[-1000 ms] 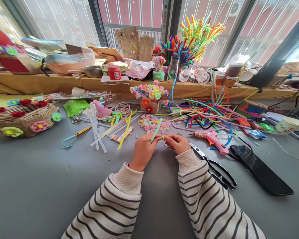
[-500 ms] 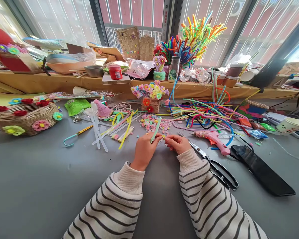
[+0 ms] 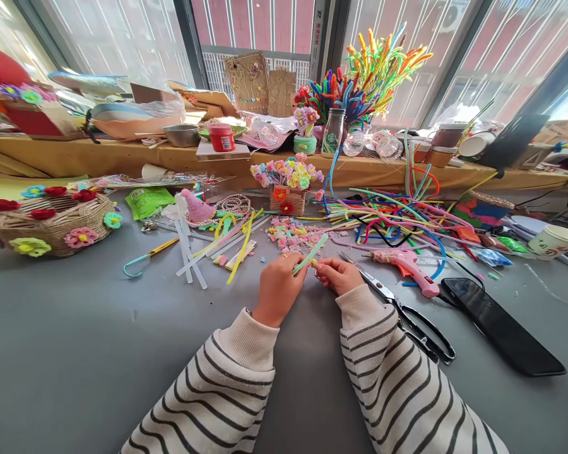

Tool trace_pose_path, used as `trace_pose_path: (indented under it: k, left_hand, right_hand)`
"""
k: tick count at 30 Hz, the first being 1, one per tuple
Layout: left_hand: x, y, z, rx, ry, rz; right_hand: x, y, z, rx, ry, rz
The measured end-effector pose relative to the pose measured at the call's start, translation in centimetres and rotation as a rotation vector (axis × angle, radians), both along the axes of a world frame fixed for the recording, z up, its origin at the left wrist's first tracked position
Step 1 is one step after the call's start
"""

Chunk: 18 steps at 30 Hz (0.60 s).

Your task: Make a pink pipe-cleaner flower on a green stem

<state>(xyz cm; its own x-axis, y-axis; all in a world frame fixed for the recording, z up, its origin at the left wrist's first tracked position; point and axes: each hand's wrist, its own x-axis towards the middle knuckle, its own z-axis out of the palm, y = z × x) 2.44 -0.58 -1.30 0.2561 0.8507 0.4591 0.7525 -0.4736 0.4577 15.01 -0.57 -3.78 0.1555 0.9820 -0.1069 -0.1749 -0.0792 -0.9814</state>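
My left hand (image 3: 279,287) is closed round a pale green pipe cleaner (image 3: 311,254), which slants up to the right out of my fingers. At its fingertips is a small yellow bit (image 3: 313,261), too small to make out fully. My right hand (image 3: 339,276) pinches at that same yellow bit from the other side, so the fingertips of both hands nearly meet. Just beyond them lies a pile of pastel fuzzy snippets (image 3: 296,234). Black-handled scissors (image 3: 383,291) lie by my right wrist, partly behind the sleeve.
On the right are a pink glue gun (image 3: 407,268) and a black phone (image 3: 502,325). Many coloured pipe cleaners (image 3: 383,214) are heaped behind. Clear glue sticks (image 3: 185,243), a crochet hook (image 3: 151,257) and a flowered woven basket (image 3: 52,227) stand or lie left. A small flower box (image 3: 286,200) stands behind the snippets.
The pale green pipe cleaner has tipped further to the right as my left hand turned and shifted slightly right. My right hand stays nearly in place, fingers still at the yellow bit.
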Motion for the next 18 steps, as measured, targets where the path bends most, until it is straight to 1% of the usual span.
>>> trace_pose_path:
  k: [6, 10, 18]
  left_hand:
    - [-0.08, 0.1, -0.05, -0.007, -0.072, -0.039]
    - [-0.13, 0.06, 0.01, -0.009, -0.076, -0.019]
    - [-0.05, 0.03, 0.07, -0.004, -0.055, 0.004]
  right_hand:
    - [-0.04, -0.17, 0.12, -0.01, -0.006, -0.037]
    - [-0.04, -0.32, 0.37, -0.007, -0.036, -0.026]
    - [-0.05, -0.35, 0.43, 0.019, -0.016, -0.008]
